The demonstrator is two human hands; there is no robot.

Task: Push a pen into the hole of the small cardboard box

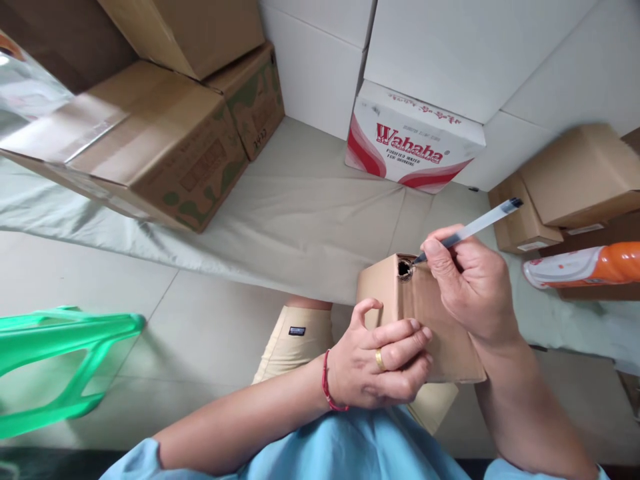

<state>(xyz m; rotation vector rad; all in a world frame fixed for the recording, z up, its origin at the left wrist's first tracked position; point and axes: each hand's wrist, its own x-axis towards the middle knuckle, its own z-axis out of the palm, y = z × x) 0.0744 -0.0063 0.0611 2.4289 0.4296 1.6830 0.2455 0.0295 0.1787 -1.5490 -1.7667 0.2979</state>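
Left hand [380, 363]: one plain gold band on a finger, sitting just behind the gripping fingertips. Left wrist: a thin red cord bracelet, directly behind the grip, encircling the wrist once. Right hand [470, 283]: no ring or band visible; nails short and unpainted. Both forearms are bare from the grip back to the elbows. Upper garment: light blue fabric, short sleeves ending near the elbows. Lower garment: beige cloth over the thigh below the grip, carrying a small dark rectangular label with pale lettering, too small to read.
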